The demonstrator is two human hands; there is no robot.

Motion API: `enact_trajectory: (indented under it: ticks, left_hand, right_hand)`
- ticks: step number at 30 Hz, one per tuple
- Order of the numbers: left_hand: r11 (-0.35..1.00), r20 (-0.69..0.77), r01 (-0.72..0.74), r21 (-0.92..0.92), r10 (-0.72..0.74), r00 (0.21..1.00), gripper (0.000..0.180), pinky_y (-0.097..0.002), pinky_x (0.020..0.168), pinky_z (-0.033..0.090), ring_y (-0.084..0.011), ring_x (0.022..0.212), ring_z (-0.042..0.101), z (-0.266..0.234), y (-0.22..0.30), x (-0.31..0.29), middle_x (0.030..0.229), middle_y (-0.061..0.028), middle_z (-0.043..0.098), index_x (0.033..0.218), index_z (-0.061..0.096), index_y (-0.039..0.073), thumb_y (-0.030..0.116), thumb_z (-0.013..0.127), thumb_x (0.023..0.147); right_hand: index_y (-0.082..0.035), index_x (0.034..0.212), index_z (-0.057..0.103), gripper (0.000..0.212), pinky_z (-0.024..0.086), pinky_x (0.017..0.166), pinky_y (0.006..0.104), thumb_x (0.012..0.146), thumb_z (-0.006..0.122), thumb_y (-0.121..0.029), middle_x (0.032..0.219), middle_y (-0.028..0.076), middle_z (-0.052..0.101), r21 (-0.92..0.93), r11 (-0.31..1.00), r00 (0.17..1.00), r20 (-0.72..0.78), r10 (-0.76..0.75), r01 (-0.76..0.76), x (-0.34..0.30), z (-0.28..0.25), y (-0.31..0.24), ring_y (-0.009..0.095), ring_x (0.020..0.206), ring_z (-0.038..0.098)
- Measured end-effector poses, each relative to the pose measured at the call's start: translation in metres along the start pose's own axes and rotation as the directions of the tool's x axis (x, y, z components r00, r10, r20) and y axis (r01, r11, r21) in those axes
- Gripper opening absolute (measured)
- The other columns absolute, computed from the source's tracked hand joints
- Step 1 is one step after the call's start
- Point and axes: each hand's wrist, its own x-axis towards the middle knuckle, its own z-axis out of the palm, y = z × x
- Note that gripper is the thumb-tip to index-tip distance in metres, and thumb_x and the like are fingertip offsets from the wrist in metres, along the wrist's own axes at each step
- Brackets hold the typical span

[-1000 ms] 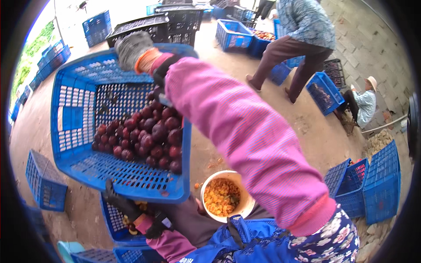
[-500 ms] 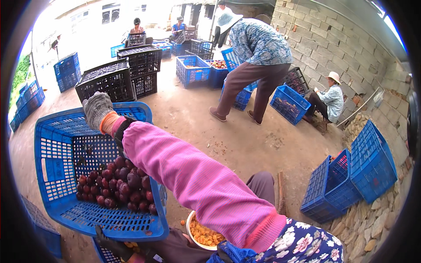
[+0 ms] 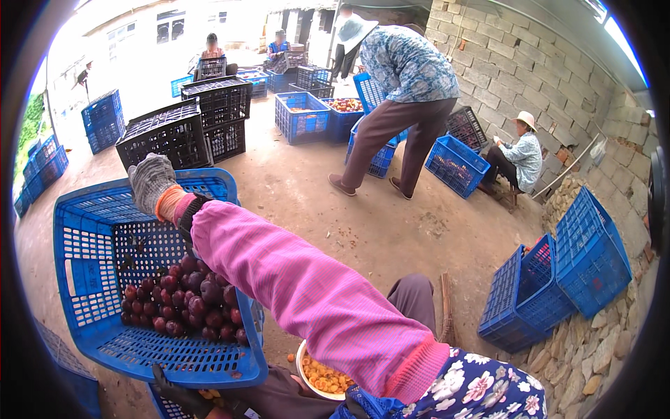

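Observation:
My right hand point(image 3: 151, 183), in a grey knit glove, is closed on the far rim of a blue plastic crate point(image 3: 82, 188). My right arm, in a pink sleeve, reaches across from the lower right. The crate leans with its opening toward me; dark red plums point(image 3: 192, 297) lie heaped at its lower right. My left hand point(image 3: 178, 397), in a black glove, is at the crate's near rim and seems to grip it, its fingers partly hidden. Beneath my right arm, a white bowl point(image 3: 300, 359) of orange fruit pieces point(image 3: 325, 377) shows in part. Another blue crate point(image 3: 164, 403) peeks out below.
Black crates point(image 3: 164, 133) are stacked just beyond my crate. Blue crates point(image 3: 551, 272) stand at the right by a stone pile point(image 3: 579, 356). A person point(image 3: 412, 77) in a hat bends over crates ahead; another person point(image 3: 520, 157) sits by the block wall. More people sit farther back.
The view has shifted slightly. My right hand stays on the far rim, and the tilted crate with its plums looks nearly the same. The bending person keeps the same stance.

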Motion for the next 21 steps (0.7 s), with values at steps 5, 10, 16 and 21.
enact_trajectory:
  ticks: [5, 10, 16, 21]
  left_hand:
    - [0.981, 0.036, -0.068, 0.181, 0.062, 0.997, 0.049, -0.0394, 0.082, 0.047, -0.0298, 0.099, 0.052, -0.002, 0.000, -0.001, 0.107, -0.0207, 0.042, 0.119, 0.044, -0.010, 0.028, 0.035, 0.090]
    - [0.988, 0.019, -0.058, 0.145, 0.055, 0.998, 0.047, -0.0385, 0.083, 0.046, -0.0297, 0.097, 0.053, -0.007, -0.005, 0.004, 0.110, -0.0212, 0.047, 0.116, 0.045, -0.010, 0.027, 0.042, 0.087]
    - [0.972, 0.035, -0.076, 0.221, 0.070, 0.997, 0.048, -0.0387, 0.082, 0.048, -0.0298, 0.100, 0.053, -0.009, -0.009, 0.008, 0.107, -0.0198, 0.041, 0.118, 0.044, -0.009, 0.029, 0.035, 0.089]
    - [0.961, 0.039, -0.099, 0.259, 0.092, 0.995, 0.049, -0.0389, 0.082, 0.048, -0.0295, 0.101, 0.052, -0.016, -0.019, 0.015, 0.110, -0.0211, 0.043, 0.119, 0.042, -0.009, 0.029, 0.035, 0.089]
  right_hand:
    - [-0.008, 0.097, 0.060, 0.030, 0.046, 0.070, 0.0383, 0.074, 0.055, -0.025, 0.087, 0.011, 0.064, 0.007, 1.000, 0.999, 0.034, 0.002, -0.003, -0.002, -0.005, -0.001, 0.026, 0.089, 0.058]
    - [-0.008, 0.098, 0.060, 0.029, 0.045, 0.071, 0.0381, 0.073, 0.055, -0.024, 0.089, 0.011, 0.064, 0.005, 1.000, 1.000, 0.023, 0.011, -0.011, -0.003, -0.006, 0.000, 0.025, 0.089, 0.058]
    - [-0.008, 0.098, 0.060, 0.030, 0.045, 0.072, 0.0377, 0.073, 0.055, -0.023, 0.089, 0.010, 0.064, 0.003, 1.000, 1.000, 0.024, 0.010, -0.010, -0.003, -0.006, 0.000, 0.025, 0.090, 0.058]
    - [-0.011, 0.095, 0.063, 0.027, 0.046, 0.068, 0.0365, 0.072, 0.059, -0.025, 0.088, 0.008, 0.065, -0.041, 0.999, 0.999, -0.027, 0.023, -0.024, -0.003, -0.002, -0.001, 0.023, 0.085, 0.061]
